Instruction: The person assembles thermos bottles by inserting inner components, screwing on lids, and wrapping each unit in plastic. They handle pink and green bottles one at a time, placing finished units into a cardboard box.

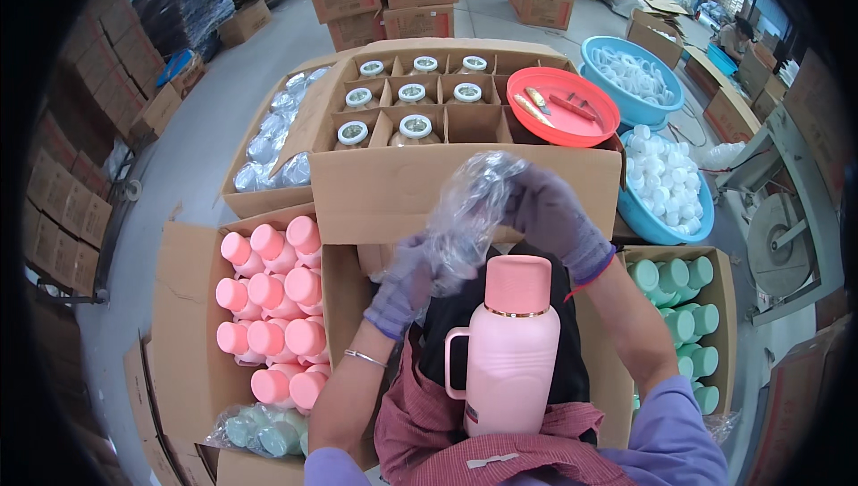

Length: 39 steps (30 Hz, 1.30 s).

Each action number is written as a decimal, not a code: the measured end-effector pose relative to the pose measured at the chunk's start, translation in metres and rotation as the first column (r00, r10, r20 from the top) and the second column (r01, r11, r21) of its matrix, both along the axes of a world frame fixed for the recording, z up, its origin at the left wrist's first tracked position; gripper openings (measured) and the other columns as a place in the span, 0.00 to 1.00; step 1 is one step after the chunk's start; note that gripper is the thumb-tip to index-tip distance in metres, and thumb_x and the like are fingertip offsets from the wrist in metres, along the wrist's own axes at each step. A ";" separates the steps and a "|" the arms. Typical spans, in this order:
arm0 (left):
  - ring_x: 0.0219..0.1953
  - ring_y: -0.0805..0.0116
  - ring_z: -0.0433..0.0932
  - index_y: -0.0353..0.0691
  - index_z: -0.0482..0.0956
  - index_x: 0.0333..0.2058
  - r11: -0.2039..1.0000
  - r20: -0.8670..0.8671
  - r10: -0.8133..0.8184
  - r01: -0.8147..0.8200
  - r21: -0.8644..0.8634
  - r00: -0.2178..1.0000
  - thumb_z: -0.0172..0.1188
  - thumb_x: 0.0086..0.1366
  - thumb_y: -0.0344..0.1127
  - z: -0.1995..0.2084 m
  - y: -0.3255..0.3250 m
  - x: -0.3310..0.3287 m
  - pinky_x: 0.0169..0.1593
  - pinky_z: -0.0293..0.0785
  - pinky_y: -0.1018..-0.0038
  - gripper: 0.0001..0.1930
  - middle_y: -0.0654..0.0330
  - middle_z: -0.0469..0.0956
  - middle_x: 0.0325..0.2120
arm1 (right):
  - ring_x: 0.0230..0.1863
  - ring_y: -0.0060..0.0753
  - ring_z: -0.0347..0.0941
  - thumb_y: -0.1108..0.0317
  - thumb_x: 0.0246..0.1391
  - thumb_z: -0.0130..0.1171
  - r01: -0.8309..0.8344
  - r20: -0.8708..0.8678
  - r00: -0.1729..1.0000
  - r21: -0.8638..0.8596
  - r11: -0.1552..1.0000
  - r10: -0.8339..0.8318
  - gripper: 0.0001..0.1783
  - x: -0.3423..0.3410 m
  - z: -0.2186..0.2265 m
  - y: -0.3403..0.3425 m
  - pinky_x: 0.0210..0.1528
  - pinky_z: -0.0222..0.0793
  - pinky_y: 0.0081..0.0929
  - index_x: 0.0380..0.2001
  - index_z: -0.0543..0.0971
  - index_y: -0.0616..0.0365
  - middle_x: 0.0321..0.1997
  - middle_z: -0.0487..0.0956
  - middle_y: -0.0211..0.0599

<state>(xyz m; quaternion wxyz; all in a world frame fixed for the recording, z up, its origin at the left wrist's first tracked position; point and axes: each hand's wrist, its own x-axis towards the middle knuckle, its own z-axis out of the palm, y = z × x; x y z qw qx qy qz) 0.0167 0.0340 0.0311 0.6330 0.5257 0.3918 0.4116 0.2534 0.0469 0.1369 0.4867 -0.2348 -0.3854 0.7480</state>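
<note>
Both my hands wear greyish-purple gloves. A crumpled clear plastic bag (466, 213) stretches between them above my lap. My left hand (404, 282) grips its lower end, and my right hand (556, 222) has the upper end pinched in its fingers. Whether anything is inside the bag, I cannot tell. Just below, a pink thermos jug (509, 361) with a handle and a darker pink lid stands upright in my lap, touched by neither hand.
A divided carton (465, 182) of white-rimmed glass liners stands ahead, with a red basin (581, 128) of knives on its corner. Blue basins (702, 218) hold white parts. Pink jugs (268, 289) fill the left carton, green ones (697, 321) the right.
</note>
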 end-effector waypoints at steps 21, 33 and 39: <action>0.54 0.48 0.75 0.26 0.73 0.56 0.826 -0.109 0.337 -0.238 0.510 0.935 0.49 0.72 0.36 -0.002 -0.117 0.014 0.58 0.70 0.63 0.20 0.43 0.77 0.51 | 0.56 0.53 0.68 0.70 0.50 0.56 0.063 0.326 0.053 0.942 0.329 -0.944 0.22 0.040 -0.072 -0.158 0.69 0.54 0.59 0.51 0.72 0.61 0.52 0.73 0.49; 0.46 0.62 0.78 0.36 0.80 0.40 0.937 -0.297 -0.326 0.266 -0.228 0.897 0.62 0.58 0.26 0.034 -0.212 -0.069 0.53 0.74 0.65 0.10 0.56 0.78 0.40 | 0.48 0.42 0.70 0.63 0.47 0.58 -0.486 0.797 0.329 0.603 0.632 -0.507 0.09 0.074 -0.141 -0.347 0.70 0.55 0.54 0.34 0.75 0.47 0.39 0.73 0.32; 0.49 0.69 0.74 0.29 0.67 0.61 0.962 -0.529 -0.223 0.272 0.016 0.819 0.53 0.68 0.30 0.035 -0.134 -0.016 0.53 0.70 0.73 0.23 0.54 0.76 0.49 | 0.54 0.48 0.69 0.63 0.51 0.59 -0.205 0.827 0.307 0.540 0.816 -0.471 0.11 0.093 -0.129 -0.418 0.70 0.55 0.58 0.38 0.76 0.51 0.46 0.74 0.39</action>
